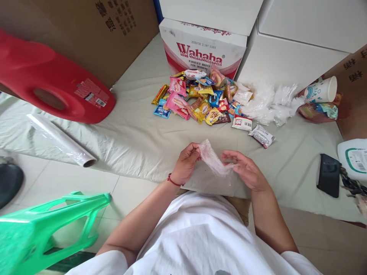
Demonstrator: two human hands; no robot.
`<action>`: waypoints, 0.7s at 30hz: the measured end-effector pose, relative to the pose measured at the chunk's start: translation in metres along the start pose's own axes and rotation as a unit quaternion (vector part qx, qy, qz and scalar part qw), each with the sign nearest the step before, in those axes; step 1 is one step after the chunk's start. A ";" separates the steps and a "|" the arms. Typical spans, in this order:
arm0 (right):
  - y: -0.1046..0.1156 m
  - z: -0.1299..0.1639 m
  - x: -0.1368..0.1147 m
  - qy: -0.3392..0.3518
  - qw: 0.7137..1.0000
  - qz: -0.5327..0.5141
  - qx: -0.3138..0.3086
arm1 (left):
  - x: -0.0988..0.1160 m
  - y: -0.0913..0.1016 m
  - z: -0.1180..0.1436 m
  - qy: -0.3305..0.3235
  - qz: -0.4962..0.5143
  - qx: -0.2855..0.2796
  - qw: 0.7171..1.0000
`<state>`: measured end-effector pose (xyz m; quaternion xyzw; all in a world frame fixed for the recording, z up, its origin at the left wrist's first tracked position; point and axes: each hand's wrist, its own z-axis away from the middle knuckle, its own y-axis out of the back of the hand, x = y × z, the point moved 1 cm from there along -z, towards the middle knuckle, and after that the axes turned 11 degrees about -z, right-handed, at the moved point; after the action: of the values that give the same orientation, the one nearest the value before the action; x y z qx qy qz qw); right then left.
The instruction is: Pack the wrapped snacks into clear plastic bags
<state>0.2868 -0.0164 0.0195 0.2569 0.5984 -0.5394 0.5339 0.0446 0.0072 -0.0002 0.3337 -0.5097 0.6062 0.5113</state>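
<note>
While we sit over the pale sheet (137, 137), our left hand (185, 163) pinches one end of a thin clear plastic bag (213, 159) with fingers curled shut, and our right hand (246, 170) grips the other end, fingers half bent. The bag stretches between the two hands, its long axis running from upper left down to lower right, equally near both. Beyond the hands, well apart, lies the snack pile (200, 99), with crumpled plastic bags (269, 101) beside it.
</note>
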 end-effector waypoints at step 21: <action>-0.045 -0.025 0.023 0.040 0.966 0.117 0.228 | -0.008 -0.020 0.006 0.029 -0.090 0.067 0.993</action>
<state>0.2315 -0.0128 0.0108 0.4617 0.4461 -0.5847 0.4959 0.0649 -0.0011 -0.0004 0.3940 -0.4206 0.6000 0.5548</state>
